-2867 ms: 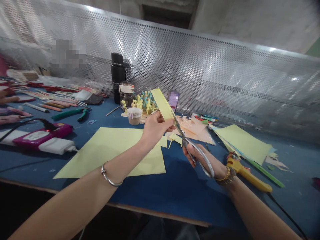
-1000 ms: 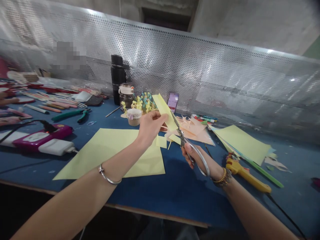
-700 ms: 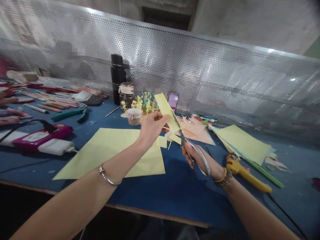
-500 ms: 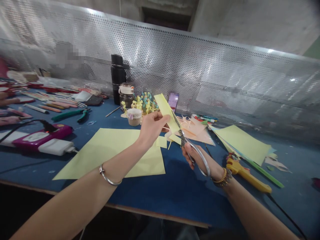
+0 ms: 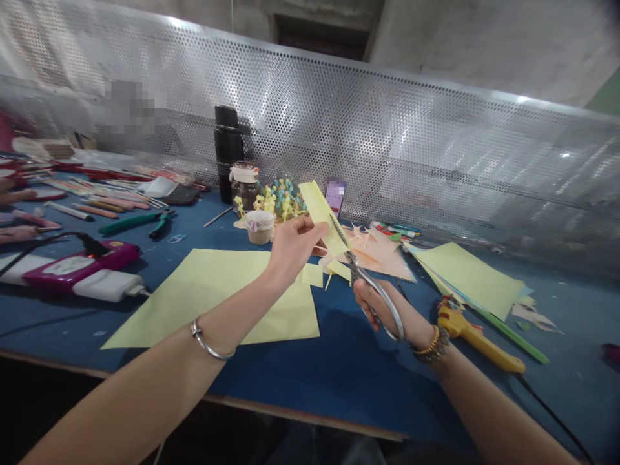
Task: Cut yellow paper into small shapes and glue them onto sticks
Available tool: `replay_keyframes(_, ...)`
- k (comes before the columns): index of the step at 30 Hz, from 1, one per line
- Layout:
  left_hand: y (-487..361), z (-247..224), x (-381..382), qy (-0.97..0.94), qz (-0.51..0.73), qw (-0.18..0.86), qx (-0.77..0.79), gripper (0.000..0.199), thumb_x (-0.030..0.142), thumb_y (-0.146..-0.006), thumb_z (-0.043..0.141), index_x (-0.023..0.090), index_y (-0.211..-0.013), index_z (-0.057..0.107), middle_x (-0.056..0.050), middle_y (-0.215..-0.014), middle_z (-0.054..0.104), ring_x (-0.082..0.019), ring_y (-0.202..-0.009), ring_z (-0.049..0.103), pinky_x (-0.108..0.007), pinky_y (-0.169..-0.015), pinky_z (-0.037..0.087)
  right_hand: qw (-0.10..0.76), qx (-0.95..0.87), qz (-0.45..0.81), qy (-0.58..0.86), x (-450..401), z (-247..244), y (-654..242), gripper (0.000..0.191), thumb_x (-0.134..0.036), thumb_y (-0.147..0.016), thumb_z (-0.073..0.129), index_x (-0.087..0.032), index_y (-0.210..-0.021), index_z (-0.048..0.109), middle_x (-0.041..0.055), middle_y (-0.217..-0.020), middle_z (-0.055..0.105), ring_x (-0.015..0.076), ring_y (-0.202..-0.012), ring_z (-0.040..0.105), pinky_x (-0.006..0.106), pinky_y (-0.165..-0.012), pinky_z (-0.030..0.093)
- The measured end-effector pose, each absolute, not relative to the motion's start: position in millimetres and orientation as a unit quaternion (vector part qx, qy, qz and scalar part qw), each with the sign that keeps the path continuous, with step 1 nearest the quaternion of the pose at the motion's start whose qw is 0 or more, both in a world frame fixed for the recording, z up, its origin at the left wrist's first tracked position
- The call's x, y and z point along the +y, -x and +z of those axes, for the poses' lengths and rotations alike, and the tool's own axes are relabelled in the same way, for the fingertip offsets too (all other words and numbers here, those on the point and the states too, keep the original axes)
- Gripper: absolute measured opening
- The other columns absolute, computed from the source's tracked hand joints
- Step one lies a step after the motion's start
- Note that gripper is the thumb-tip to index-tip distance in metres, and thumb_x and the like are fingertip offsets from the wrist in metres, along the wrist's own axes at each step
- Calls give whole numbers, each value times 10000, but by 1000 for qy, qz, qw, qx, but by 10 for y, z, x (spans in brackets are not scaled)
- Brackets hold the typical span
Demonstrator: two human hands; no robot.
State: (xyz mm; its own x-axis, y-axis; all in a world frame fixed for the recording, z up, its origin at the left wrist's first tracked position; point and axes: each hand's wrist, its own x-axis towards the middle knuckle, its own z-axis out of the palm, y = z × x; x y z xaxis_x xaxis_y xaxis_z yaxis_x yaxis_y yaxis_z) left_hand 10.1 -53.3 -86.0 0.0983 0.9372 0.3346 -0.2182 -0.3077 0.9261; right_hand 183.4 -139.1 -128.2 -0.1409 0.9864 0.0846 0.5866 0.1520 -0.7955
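Observation:
Between thumb and fingers, my left hand (image 5: 296,244) pinches a yellow paper strip (image 5: 317,201), held upright at a tilt above the table. My right hand (image 5: 375,300) is wrapped round the handles of metal scissors (image 5: 361,268). Their blades lie along the strip's right edge, close to my left fingertips. A large yellow sheet (image 5: 203,290) lies flat beneath my left forearm. Small yellow paper offcuts (image 5: 339,268) rest just below the strip.
A yellow glue gun (image 5: 479,339) and a stack of paper (image 5: 469,274) lie at right. Behind my hands stand a small pot (image 5: 260,227), a jar (image 5: 245,184) and a black flask (image 5: 228,152). Pliers (image 5: 135,223) and a purple power strip (image 5: 80,268) are at left.
My right hand and the scissors have shifted very slightly, with the handles drawn a little closer together. The left hand keeps its hold on the strip in nearly the same place.

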Motion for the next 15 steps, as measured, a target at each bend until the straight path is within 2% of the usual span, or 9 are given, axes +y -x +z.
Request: replay_keyframes(15,-59,-836,-495,-534,600,504,317,177,333,-663,668,173,-703,604,-15,-641,593,-122,-573,584,-227,-493,531,319,-668,324,589,-1376,-1301,-1834,482,-648,-838,383,-207,-645,398,-48,-444,446,88,-332,425,208,-333,335)
